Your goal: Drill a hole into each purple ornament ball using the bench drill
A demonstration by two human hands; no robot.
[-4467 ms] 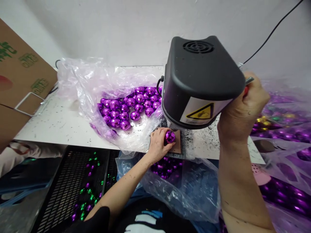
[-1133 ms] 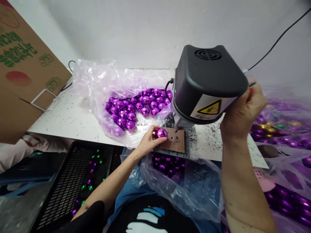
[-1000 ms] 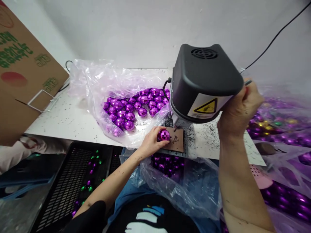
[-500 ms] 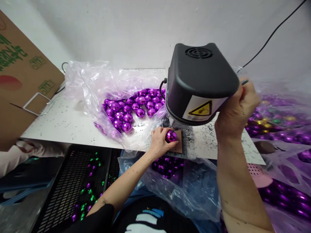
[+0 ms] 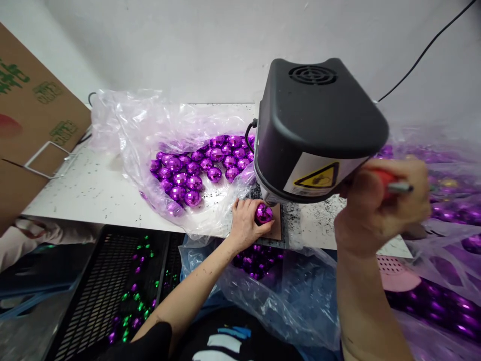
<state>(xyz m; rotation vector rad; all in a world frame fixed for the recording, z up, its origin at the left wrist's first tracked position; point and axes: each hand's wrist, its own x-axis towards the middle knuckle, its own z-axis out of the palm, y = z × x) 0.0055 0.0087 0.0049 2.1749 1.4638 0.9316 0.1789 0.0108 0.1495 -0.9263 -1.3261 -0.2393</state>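
Nearest, the right hand (image 5: pixel 379 205) is closed round a red-handled lever (image 5: pixel 391 181). Beyond it, the left hand (image 5: pixel 246 223) pinches a purple faceted ball (image 5: pixel 263 213) on the brown pad (image 5: pixel 277 228) at the counter (image 5: pixel 93 188) edge, under the black machine head (image 5: pixel 317 125). The ball looks light, thin-shelled and slick; grip its sides gently.

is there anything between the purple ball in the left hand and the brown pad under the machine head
Nothing visible. The left hand holds the purple ball right on the brown pad, beneath the black machine head. The head's overhang hides the tool tip and the top of the ball, so that spot cannot be checked. The right hand grips the red-handled lever off to the side.
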